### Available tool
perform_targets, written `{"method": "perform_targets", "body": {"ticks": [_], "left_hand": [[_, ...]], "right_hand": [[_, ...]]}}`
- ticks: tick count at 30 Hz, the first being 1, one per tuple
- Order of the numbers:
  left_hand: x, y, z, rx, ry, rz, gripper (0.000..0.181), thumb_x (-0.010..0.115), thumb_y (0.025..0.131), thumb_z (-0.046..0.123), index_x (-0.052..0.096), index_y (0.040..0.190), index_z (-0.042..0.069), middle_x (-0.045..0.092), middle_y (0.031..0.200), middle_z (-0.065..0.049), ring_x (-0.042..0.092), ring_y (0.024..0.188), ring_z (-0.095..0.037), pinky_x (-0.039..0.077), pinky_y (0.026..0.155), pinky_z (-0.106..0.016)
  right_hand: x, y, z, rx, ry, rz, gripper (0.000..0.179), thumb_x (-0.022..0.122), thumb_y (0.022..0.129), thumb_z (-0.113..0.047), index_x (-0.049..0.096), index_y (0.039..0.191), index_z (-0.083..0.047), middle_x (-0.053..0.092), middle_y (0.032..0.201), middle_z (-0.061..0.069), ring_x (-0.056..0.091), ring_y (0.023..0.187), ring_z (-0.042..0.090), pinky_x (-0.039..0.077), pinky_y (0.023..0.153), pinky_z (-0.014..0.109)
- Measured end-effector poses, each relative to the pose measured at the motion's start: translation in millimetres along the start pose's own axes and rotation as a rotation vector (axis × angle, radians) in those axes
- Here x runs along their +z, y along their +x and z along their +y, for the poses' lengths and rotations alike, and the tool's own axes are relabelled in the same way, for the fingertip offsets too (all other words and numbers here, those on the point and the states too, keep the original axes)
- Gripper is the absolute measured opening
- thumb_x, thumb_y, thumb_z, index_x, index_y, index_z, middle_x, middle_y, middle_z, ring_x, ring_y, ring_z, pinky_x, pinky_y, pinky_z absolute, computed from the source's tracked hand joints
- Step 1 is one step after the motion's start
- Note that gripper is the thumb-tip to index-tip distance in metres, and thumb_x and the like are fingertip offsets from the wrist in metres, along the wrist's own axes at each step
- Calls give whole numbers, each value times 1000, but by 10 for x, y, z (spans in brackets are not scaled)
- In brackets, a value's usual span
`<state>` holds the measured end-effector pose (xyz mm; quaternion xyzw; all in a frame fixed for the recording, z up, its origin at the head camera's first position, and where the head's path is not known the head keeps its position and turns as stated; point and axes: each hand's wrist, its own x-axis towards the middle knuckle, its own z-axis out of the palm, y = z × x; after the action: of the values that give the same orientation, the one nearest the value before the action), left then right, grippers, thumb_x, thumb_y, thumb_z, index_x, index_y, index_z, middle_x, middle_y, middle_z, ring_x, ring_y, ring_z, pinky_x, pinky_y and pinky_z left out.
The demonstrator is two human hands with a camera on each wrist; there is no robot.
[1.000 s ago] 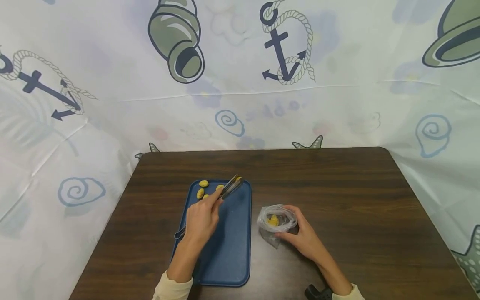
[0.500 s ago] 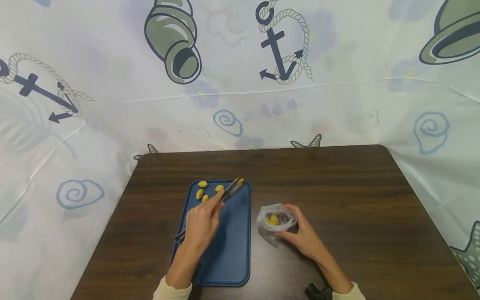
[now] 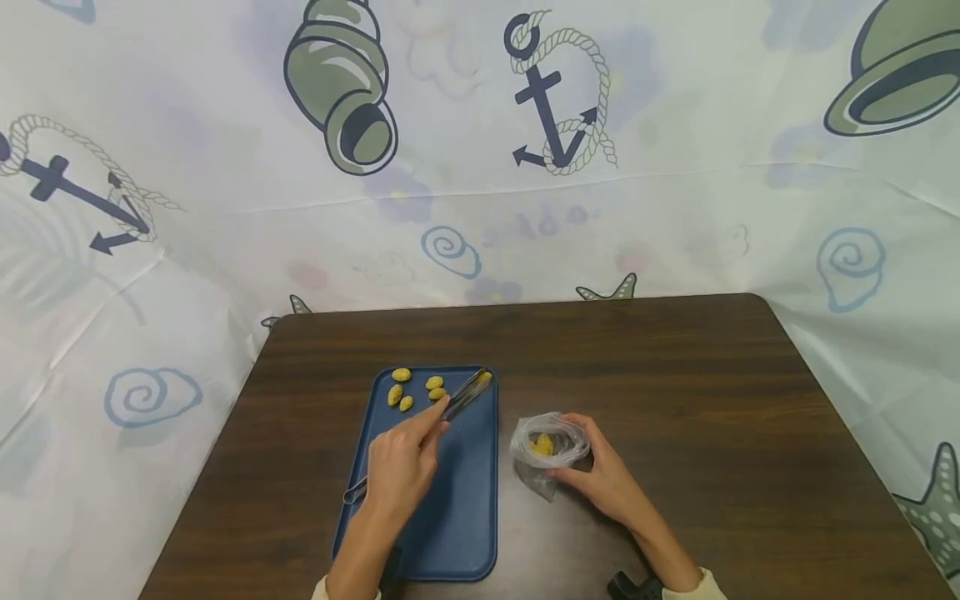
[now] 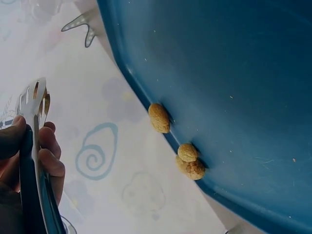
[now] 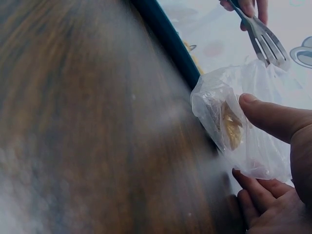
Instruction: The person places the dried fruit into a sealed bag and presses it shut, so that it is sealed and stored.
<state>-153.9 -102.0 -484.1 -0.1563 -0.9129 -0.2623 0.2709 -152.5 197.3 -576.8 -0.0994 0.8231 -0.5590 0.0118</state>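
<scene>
My left hand (image 3: 401, 467) grips metal tongs (image 3: 465, 396) over the blue tray (image 3: 461, 517). A yellow-brown piece (image 3: 485, 378) sits between the slotted tips, near the tray's far right corner. Several more knobbly yellow-brown pieces (image 3: 395, 394) lie at the tray's far end; some show against the rim (image 4: 159, 118) in the left wrist view. My right hand (image 3: 611, 479) holds a clear plastic bag (image 3: 525, 471) beside the tray, thumb and fingers at its mouth. Inside the bag are yellow pieces (image 3: 543, 444), blurred through the plastic in the right wrist view.
A dark wooden table (image 3: 712, 417) carries everything. Behind it hangs a white cloth (image 3: 675, 225) printed with anchors and shells. A black strap-like object (image 3: 633, 586) shows by my right wrist at the near edge.
The tongs have shifted slightly toward the tray's right side and nearer to me, uncovering pieces behind my left hand. My right hand and the bag stay about where they were. The head view tilts slightly.
</scene>
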Motion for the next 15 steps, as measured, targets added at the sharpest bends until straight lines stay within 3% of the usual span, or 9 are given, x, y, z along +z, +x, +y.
{"method": "perform_targets", "body": {"ticks": [7,15], "left_hand": [[-27,-55,35,6,-27,-15,33,79,89,10,77,123,13,82,96,-5,44,53,-2,29,46,-17],[-14,-109,101,17,-64,-36,35,81,88,9,78,123,14,82,96,-3,53,57,-3,38,51,-16]], "right_hand": [[6,7,-17,-7,1,8,79,91,78,-34,48,143,-30,56,147,-1,50,134,22,35,114,58],[11,-1,-14,0,-3,7,79,92,78,-33,48,143,-29,56,146,0,50,133,22,36,114,57]]}}
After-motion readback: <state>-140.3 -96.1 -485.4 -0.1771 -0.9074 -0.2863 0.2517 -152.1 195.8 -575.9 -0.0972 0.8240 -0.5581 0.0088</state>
